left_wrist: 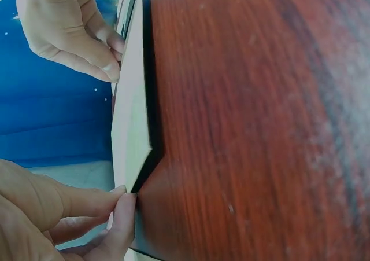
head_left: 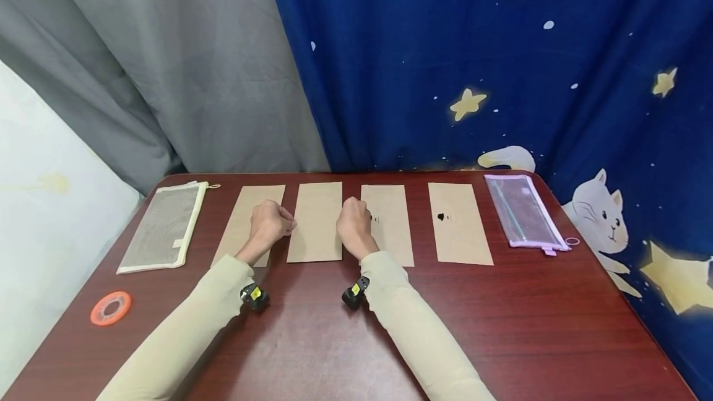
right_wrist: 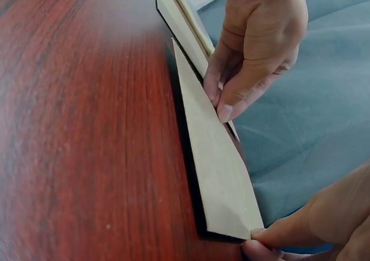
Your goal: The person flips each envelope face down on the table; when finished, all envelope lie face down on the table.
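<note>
A smooth, thin kraft-paper rectangle [head_left: 315,228] is near the middle of the far edge of the glossy, wood-grained desk [head_left: 312,327], the left hand [head_left: 268,226] and right hand [head_left: 354,226] each pinching one side in a fingertip grip. Nearer the far right corner, a matching sheet [head_left: 465,240] bears a black motif, its adjoining marks illegibly small.

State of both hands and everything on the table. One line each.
Second brown sheet from left: held at both side edges, slightly raised
Left hand: pinching its left edge
Right hand: pinching its right edge
Leftmost brown sheet: lying on table
Third brown sheet: lying, print partly hidden
Rightmost brown sheet: lying, print visible
Cream pouch: lying, zip unclear
Purple pouch: lying, zip unclear
Orange ring: lying flat
</note>
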The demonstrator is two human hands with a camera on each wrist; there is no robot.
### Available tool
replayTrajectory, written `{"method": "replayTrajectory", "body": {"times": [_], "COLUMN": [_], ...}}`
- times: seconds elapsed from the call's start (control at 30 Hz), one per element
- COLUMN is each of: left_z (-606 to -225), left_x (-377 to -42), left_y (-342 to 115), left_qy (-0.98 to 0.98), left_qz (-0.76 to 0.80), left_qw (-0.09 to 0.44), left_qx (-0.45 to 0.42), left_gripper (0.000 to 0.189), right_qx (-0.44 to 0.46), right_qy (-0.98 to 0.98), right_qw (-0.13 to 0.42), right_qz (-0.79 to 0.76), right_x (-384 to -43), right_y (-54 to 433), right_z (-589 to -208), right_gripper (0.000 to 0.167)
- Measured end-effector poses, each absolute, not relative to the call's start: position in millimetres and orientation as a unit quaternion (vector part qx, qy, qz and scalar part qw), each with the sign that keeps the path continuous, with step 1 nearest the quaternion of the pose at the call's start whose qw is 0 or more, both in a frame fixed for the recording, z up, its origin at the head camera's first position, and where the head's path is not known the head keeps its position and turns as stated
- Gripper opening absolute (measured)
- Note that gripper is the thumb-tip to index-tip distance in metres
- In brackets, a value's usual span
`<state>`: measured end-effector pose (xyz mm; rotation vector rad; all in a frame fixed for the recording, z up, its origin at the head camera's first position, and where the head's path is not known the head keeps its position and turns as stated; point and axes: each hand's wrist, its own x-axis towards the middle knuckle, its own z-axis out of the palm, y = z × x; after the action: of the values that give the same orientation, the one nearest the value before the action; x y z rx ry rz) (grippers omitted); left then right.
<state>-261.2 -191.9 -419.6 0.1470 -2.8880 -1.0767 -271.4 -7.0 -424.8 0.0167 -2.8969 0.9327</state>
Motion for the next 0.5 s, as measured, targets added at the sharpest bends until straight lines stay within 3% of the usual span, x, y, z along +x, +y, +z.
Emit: {"method": "replayTrajectory", "body": {"times": [0.2, 0.37, 0.5], "left_z": [-418.2, -412.3, -404.3], "left_x": [-260.5, -258.5, -254.6], "left_y": [-189.3, -179.6, -163.8], "left_qy": [-0.942, -0.946, -0.934], "left_qz": [-0.330, -0.316, -0.353], "left_qw": [0.034, 0.046, 0.009], "left_qx": [0.045, 0.050, 0.046], "left_gripper": [0.009, 0.018, 0.028], "right_qx": [0.005, 0.016, 0.023], "right_qy": [-0.954, -0.935, -0.919], "right_qw": [0.045, 0.026, 0.018], "right_qz": [0.295, 0.353, 0.392], "right_x": [-264.6, -254.3, -250.0], "right_y": [-5.1, 11.7, 39.2], "right_z": [-418.1, -407.4, -401.8], "right_gripper": [0.033, 0.041, 0.030]}}
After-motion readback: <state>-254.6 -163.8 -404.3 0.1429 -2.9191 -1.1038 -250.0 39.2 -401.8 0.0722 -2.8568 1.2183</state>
